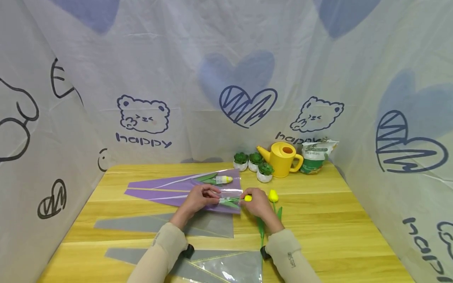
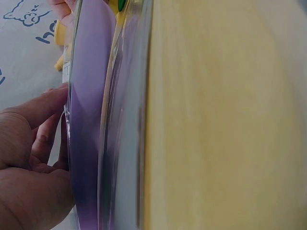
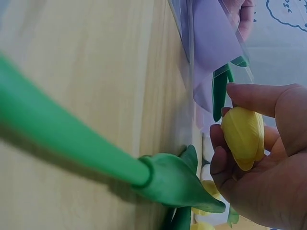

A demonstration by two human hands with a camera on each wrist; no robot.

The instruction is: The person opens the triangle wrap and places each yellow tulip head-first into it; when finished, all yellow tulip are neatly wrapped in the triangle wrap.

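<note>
In the head view my right hand (image 1: pixel 256 202) holds a yellow artificial tulip (image 1: pixel 248 198) just by its bloom. The tulip's green stem and leaf lie across the open end of a purple clear-fronted flower sleeve (image 1: pixel 170 194). In the right wrist view, thumb and fingers close around the yellow bloom (image 3: pixel 243 134). My left hand (image 1: pixel 201 198) pinches at the sleeve's upper film beside a white label; in the left wrist view its fingertips and thumb meet the film's surface. Behind it, another yellow tulip (image 1: pixel 229 179) lies in a second purple sleeve (image 1: pixel 159 183).
Two grey sleeves (image 1: pixel 212 225) (image 1: pixel 244 261) lie nearer me. A loose yellow tulip (image 1: pixel 273 195) and a green stem (image 1: pixel 262 232) are around the right hand. Potted succulents (image 1: pixel 264 173), a yellow watering can (image 1: pixel 281 161) and a white-green bag (image 1: pixel 313 159) stand at the back.
</note>
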